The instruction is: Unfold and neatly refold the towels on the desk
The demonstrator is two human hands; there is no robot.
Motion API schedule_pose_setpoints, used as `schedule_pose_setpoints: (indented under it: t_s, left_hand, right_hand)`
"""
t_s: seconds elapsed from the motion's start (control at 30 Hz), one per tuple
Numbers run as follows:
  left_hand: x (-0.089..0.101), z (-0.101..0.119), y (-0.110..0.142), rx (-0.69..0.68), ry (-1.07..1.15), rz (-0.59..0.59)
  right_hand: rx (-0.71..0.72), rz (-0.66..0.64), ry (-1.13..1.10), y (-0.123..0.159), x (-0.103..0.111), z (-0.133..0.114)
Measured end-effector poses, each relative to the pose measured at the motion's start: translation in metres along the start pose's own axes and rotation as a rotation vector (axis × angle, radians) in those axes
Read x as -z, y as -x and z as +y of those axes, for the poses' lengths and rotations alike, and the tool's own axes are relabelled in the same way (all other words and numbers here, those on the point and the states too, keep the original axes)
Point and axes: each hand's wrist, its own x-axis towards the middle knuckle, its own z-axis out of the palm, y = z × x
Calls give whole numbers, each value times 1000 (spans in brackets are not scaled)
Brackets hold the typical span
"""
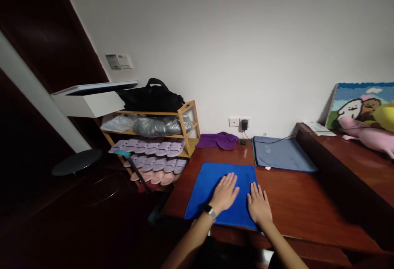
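A blue cloth (pixel 203 191) lies spread flat on the brown table, its near edge at the table's front edge. My left hand (pixel 224 193) rests palm down on the middle of the cloth, fingers stretched out, with a banded watch on the wrist. Across the cloth's right edge lies my right hand (pixel 259 204), also flat with fingers extended, partly on the bare wood. Neither hand grips anything. Beyond the blue cloth sits a crumpled purple cloth (pixel 220 141). Farther right, a folded grey-blue cloth (pixel 280 153) with a small white tag lies flat.
A wooden shoe rack (pixel 188 127) with several slippers and a black bag (pixel 154 97) stands left of the table (pixel 292 195). A black charger (pixel 244 125) trails a cable over the grey-blue cloth. A raised ledge at right holds a pink plush toy (pixel 366 134). A round stool (pixel 76 161) stands left.
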Motion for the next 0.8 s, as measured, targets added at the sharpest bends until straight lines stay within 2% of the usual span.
schedule_pose_setpoints:
  t_s: [0.1,0.17,0.23,0.33,0.5,0.57,0.67,0.8]
  left_hand:
    - [-17,37,-7,-100,71,-63]
    - [-22,39,-2,-105,76,-95]
    - [-21,27,9,-86,60,-106]
    - [-13,-4,33,-20,23,-122]
    - [4,-61,75,226,-81,-130]
    - [11,-77,88,314,-118,-124]
    - [21,-83,99,357,-134,-132]
    - [25,-72,100,383,-148,-139]
  right_hand:
    - [21,-26,-3,2,8,-1]
    - [24,-30,-22,3,10,-1]
    - [18,-9,-50,3,11,-2]
    - [5,15,-82,2,9,-3]
    - [-2,-6,-95,0,13,-5]
    - [-11,-18,-88,1,19,-7]
    - [-33,-21,-80,8,23,-10]
    - [-48,-15,-50,33,14,-13]
